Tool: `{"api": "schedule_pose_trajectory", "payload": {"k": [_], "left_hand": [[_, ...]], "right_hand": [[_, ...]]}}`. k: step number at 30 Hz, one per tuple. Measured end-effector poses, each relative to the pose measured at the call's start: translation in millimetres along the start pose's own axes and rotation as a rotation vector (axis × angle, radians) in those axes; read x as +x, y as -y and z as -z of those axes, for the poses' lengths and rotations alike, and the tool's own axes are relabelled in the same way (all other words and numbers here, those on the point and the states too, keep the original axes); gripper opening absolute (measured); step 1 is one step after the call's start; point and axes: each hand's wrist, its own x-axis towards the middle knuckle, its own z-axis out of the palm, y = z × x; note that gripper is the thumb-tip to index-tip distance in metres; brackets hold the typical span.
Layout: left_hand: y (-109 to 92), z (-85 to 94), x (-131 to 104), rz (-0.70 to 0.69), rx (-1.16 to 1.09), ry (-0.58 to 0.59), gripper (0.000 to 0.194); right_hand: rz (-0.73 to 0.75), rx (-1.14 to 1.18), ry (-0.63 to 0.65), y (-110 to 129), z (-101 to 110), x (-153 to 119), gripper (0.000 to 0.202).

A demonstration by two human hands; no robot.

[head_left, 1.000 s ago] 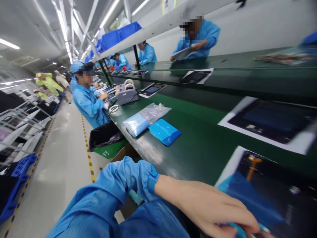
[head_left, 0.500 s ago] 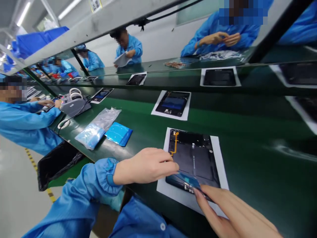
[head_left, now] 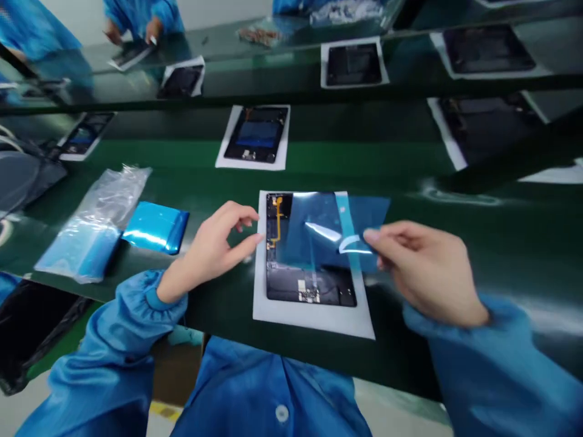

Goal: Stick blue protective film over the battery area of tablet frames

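Observation:
Pinched between the thumb and fingers of my right hand is a sheet of clear blue film. The film hangs over an opened tablet and covers much of its upper part; whether the two touch I cannot tell. An orange flex cable runs along the tablet's left side. Under the tablet lies a white sheet. My left hand is at the sheet's left edge, thumb and fingers apart, holding nothing.
Left of my left hand lie a stack of blue films and a clear plastic bag. Another tablet sits behind, with several more on the raised shelf. A co-worker's hands hold a flat dark item across the bench.
My right hand has moved up and right, spreading the film across the tablet. My left hand has let go of the film and moved left. The camera view has turned.

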Motion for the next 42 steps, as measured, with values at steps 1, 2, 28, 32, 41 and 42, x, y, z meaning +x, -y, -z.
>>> {"api": "schedule_pose_trajectory", "payload": {"k": [1, 2, 28, 32, 41, 42], "left_hand": [[6.4, -4.2, -1.3, -0.012, -0.019, 0.13, 0.016], [12.2, -9.0, -2.9, -0.039, -0.028, 0.281, 0.012], [3.0, -41.9, -5.2, 0.253, -0.372, 0.237, 0.023], [-1.3, -41.4, -5.6, 0.317, -0.337, 0.236, 0.025], [20.7, -45.8, -13.7, -0.075, -0.059, 0.267, 0.014], [23.7, -46.6, -14.7, -0.12, -0.059, 0.3, 0.016]], "right_hand": [[-0.08, 0.09, 0.004, -4.6, 2.4, 7.7, 0.036], [-0.133, 0.158, 0.017, -9.1, 3.8, 13.4, 0.038], [0.037, -0.136, 0.191, -19.5, -6.9, -4.7, 0.013], [0.125, -0.294, 0.134, -14.9, -7.4, -8.8, 0.015], [-0.129, -0.038, 0.076, -40.0, 3.9, 8.3, 0.018], [-0.142, -0.039, 0.075, -41.4, 4.5, 8.9, 0.02]]}}
